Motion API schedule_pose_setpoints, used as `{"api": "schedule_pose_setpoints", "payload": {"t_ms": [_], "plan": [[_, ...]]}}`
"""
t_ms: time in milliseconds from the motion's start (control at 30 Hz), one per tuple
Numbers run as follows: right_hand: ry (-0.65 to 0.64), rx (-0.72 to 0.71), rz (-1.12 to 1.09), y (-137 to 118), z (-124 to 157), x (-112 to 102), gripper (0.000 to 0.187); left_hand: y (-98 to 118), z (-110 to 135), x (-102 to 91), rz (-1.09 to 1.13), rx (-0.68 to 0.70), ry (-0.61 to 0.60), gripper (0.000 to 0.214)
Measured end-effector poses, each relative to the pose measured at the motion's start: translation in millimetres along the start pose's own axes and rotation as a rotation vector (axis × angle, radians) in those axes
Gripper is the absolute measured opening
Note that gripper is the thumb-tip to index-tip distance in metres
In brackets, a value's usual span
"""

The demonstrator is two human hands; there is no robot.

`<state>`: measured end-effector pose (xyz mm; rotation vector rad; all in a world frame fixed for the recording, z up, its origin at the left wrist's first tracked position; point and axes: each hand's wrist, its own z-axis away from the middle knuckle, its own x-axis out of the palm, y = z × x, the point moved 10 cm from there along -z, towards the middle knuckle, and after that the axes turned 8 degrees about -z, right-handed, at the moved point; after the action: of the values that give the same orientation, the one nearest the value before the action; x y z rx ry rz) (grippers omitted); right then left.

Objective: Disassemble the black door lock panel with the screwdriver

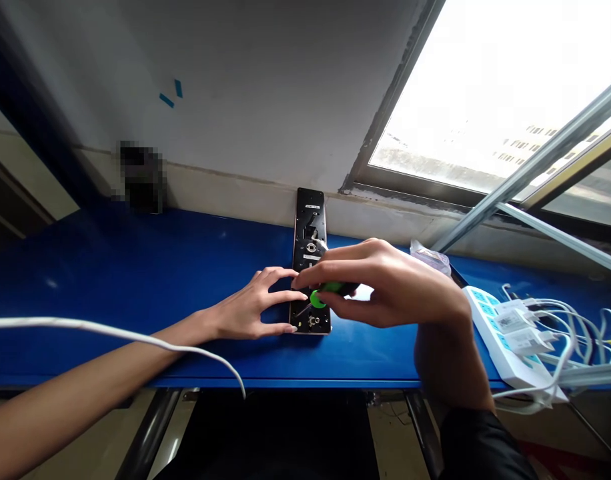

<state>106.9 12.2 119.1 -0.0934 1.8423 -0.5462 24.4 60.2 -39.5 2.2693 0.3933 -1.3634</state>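
A long black panel [309, 213], with screws, a round fitting and small labels on its face, lies on the blue table with its far end near the wall. My left hand [263, 300] rests against the panel's left side, fingers spread, fingertips touching its edge and lower face. Over the panel's right side, my right hand [380, 283] is closed around a green and black screwdriver [319, 299]. Its thin shaft points down and left to the lower part of the panel. The exact contact of the tip is too small to make out.
A white power strip [495, 340] with several plugged-in adapters and white cables [580, 333] is at the right. Behind it lies a clear plastic packet [430, 257]. A white cable [185, 347] hangs across my left forearm. Metal bars [515, 180] slant before the window.
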Motion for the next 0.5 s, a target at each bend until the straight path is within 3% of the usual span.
{"api": "schedule_pose_setpoints", "payload": {"t_ms": [100,200,300,433,500], "plan": [[-0.011,0.006,-0.019,5.1,0.1,0.0,0.041,-0.5,-0.1,-0.4,0.001,-0.004,-0.002,0.056],[0.115,-0.022,0.022,9.0,3.3,-6.1,0.025,0.8,-0.5,-1.3,-0.006,0.008,0.001,0.057],[0.205,-0.050,0.069,7.8,7.1,-7.0,0.019,1.6,-1.0,-1.7,-0.007,0.008,-0.005,0.056],[0.173,-0.060,0.043,4.1,6.1,-1.1,0.038,1.3,-1.5,-3.2,0.014,-0.004,0.008,0.055],[0.188,-0.060,0.060,3.4,5.3,-3.5,0.036,2.5,-1.7,-4.9,0.024,0.010,0.029,0.056]]}}
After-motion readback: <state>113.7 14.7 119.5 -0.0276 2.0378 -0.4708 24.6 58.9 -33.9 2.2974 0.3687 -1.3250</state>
